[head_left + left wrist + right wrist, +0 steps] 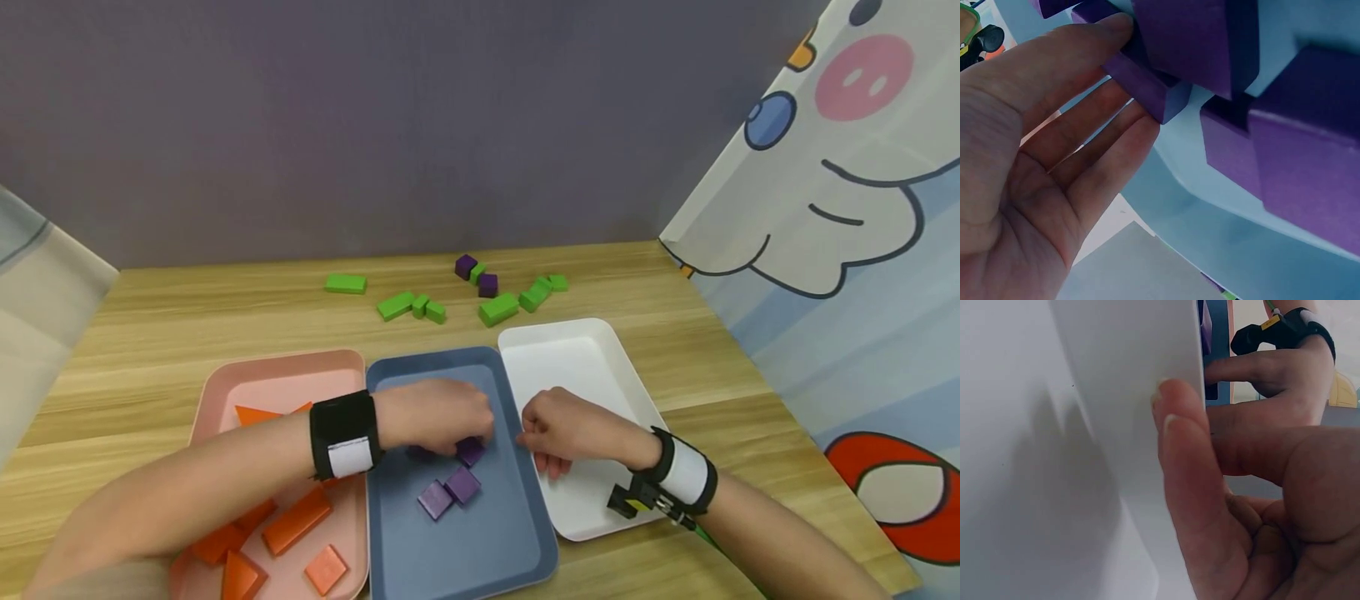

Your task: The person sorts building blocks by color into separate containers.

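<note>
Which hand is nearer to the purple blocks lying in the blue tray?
Left. The left hand is among the purple blocks, pinching one; the right hand is farther off, to their right, at the rim of the white tray.

On the surface (697,375), the middle tray (487,537) is flanked by the left tray (330,373) and the right tray (562,354), with blocks (297,522) held in the left, other blocks (462,485) in the middle, and loose pieces (498,310) scattered behind.

Left hand (437,412) pinching; right hand (572,428) with bent fingers
</note>
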Motion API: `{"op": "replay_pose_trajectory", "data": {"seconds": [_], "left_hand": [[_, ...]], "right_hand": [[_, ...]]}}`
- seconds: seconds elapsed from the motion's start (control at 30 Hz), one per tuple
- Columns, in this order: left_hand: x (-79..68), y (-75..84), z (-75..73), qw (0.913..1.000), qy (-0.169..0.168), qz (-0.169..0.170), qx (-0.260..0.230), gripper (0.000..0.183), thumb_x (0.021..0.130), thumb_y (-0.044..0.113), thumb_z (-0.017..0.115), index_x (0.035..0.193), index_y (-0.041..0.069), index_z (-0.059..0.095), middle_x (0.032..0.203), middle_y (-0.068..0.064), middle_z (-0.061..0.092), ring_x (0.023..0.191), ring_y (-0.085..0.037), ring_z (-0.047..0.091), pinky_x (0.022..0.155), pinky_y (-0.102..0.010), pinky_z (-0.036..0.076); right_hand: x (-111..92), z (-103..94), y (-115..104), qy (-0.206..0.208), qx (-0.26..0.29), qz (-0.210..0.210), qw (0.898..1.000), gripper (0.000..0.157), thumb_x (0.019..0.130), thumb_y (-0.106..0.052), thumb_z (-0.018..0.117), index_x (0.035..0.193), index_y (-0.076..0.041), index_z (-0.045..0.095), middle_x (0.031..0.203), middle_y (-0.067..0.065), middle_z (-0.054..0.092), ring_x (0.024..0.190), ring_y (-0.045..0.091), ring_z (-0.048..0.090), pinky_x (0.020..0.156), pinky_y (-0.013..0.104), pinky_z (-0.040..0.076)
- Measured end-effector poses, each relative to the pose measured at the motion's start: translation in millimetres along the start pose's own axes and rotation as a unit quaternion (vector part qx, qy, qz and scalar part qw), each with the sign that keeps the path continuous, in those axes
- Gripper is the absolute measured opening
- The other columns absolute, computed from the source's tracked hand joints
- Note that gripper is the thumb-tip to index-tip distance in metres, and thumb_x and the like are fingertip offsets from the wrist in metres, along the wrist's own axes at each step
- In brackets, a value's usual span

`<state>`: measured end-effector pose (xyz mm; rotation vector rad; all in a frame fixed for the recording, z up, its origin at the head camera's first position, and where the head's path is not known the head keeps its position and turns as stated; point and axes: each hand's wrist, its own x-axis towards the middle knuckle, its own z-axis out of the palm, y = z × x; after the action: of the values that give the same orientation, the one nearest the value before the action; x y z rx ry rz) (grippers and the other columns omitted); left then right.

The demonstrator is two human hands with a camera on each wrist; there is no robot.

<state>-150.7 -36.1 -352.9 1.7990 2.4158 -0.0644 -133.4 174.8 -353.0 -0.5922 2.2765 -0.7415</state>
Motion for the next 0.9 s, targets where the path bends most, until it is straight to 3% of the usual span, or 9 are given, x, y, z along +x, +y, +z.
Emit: {"op": "replay_pose_trajectory", "data": {"seconds": [0.1,0.2,0.33,0.5,0.7,0.9], "left_hand": [[1.0,-1.4,-3.6,0.9996,-0.016,-0.009,-0.021,0.017,0.070,0.005,0.073,0.068,0.019,0.064,0.059,0.009,0.041,0.057,-0.009,0.037,0.052,-0.022,0.029],[2.9,-6.2,-9.0,0.9982,-0.034,-0.020,-0.044,0.013,0.070,0.015,0.078,0.080,0.020,0.070,0.065,0.009,0.052,0.060,-0.007,0.041,0.053,-0.021,0.034],[5.2,-18.0,-19.3,0.9963,-0.039,-0.037,-0.067,0.030,0.072,0.032,0.079,0.099,0.021,0.073,0.083,0.005,0.065,0.069,-0.006,0.051,0.063,-0.023,0.045],[5.2,-44.8,-31.9,0.9934,-0.007,-0.065,-0.095,0.033,0.076,0.036,0.074,0.102,0.016,0.071,0.087,-0.001,0.065,0.075,-0.010,0.054,0.071,-0.028,0.047],[10.1,-90.1,-36.2,0.9859,0.036,-0.102,-0.128,0.020,0.083,0.026,0.067,0.097,0.012,0.070,0.086,-0.004,0.066,0.073,-0.012,0.057,0.070,-0.030,0.048],[22.3,-126.5,-35.2,0.9782,0.091,-0.154,-0.106,0.014,0.087,0.015,0.060,0.092,0.009,0.071,0.084,-0.002,0.063,0.079,-0.016,0.056,0.077,-0.032,0.046]], "right_hand": [[-0.2,-0.2,-0.2,0.000,0.003,0.000,1.000,0.024,0.092,-0.013,0.056,0.069,-0.005,0.058,0.056,0.003,0.064,0.045,0.017,0.063,0.044,0.033,0.051],[-0.3,-0.2,-0.3,-0.001,0.005,-0.001,1.000,0.024,0.092,-0.012,0.056,0.069,-0.005,0.058,0.056,0.003,0.064,0.045,0.018,0.063,0.044,0.033,0.051],[-0.7,-0.2,-0.1,-0.002,0.002,-0.002,1.000,0.024,0.092,-0.012,0.055,0.069,-0.005,0.058,0.057,0.003,0.064,0.046,0.018,0.063,0.044,0.032,0.051],[0.0,-0.2,0.2,-0.001,-0.002,-0.002,1.000,0.024,0.092,-0.013,0.055,0.069,-0.006,0.058,0.056,0.003,0.064,0.046,0.017,0.063,0.044,0.031,0.051],[0.2,0.9,0.7,-0.002,-0.005,0.002,1.000,0.025,0.092,-0.013,0.055,0.069,-0.006,0.058,0.056,0.003,0.064,0.045,0.017,0.063,0.044,0.031,0.051],[0.3,1.1,0.3,-0.001,-0.002,-0.001,1.000,0.024,0.092,-0.013,0.056,0.069,-0.006,0.058,0.057,0.003,0.064,0.046,0.018,0.063,0.045,0.031,0.051]]}}
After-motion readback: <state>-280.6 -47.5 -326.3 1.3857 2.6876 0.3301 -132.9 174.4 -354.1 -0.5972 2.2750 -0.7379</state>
